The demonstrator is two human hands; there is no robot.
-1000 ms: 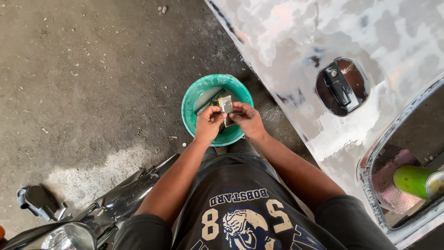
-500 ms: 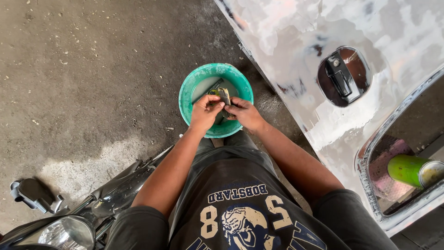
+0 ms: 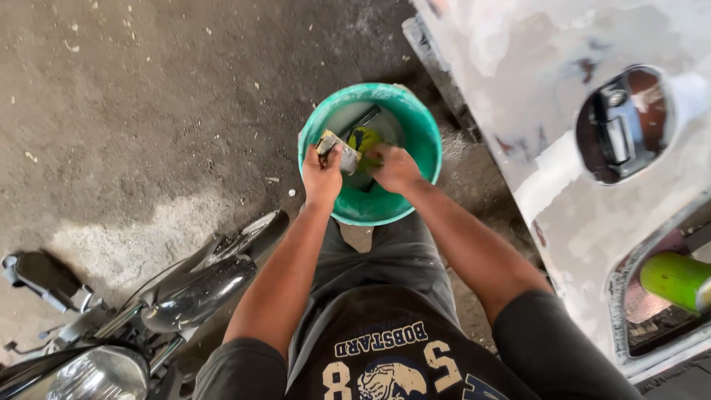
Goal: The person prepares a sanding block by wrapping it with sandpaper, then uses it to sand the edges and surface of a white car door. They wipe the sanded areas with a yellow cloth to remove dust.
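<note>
A: You are crouching over the green bucket (image 3: pixel 370 152), and both your hands are working just above its inside. Your left hand (image 3: pixel 323 178), at about nine o'clock on the rim, is gripping a small flat grey block (image 3: pixel 338 150), with the fingers (image 3: pixel 330 158) clenched round its near end.

B: And the other hand?

A: Your right hand (image 3: pixel 396 167) is sitting near the bucket's centre, its fingers curled onto a yellow-green rag or sponge (image 3: pixel 364 139) that is touching the block. I cannot tell how tightly it is pinching. You are probably keeping both over the bucket so drips fall back in.

B: Anything else in there?

A: A dark straight tool (image 3: pixel 361 121) is leaning inside toward twelve o'clock, likely parked there to stay handy.

B: And around you?

A: The patchy grey-white car door (image 3: pixel 563 111) is standing at three o'clock, close enough to reach. A motorcycle (image 3: pixel 148 311) is resting at eight o'clock on the concrete floor (image 3: pixel 133 118).
</note>
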